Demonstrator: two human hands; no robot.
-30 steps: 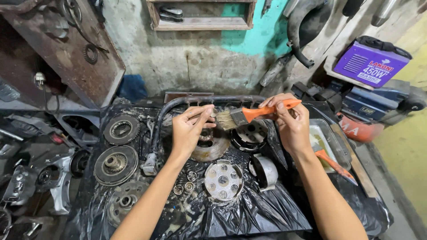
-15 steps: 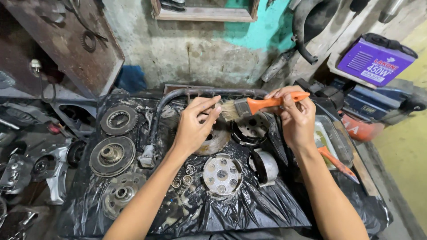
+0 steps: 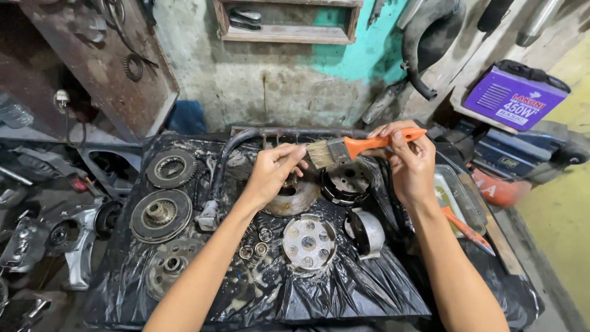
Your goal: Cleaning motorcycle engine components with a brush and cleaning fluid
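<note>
While a black plastic sheet (image 3: 369, 289) covered most of the lower frame, greasy clutch parts lay spread across it: three round toothed discs (image 3: 161, 214) stacked along the left, one pale hub with holes (image 3: 308, 240) at centre, one dark drum (image 3: 347, 181) right of centre, and one small grey housing (image 3: 367, 230) just below that. A few small rings (image 3: 255, 249) sat beside the hub, too mixed in to count surely. One purple box (image 3: 515, 96) stood at upper right.

At middle frame the right hand (image 3: 410, 163) was closed around the orange handle of one paintbrush (image 3: 344, 149), bristles pointing left. The left hand (image 3: 273, 172) had its fingertips pinched narrow at the bristle tips, seemingly on a tiny part that could not be made out.

Doing this well probably called for keeping the pinch firm but light, working only the bristle ends against whatever was held, and staying over the sheet so any drips or dropped piece landed there.
</note>
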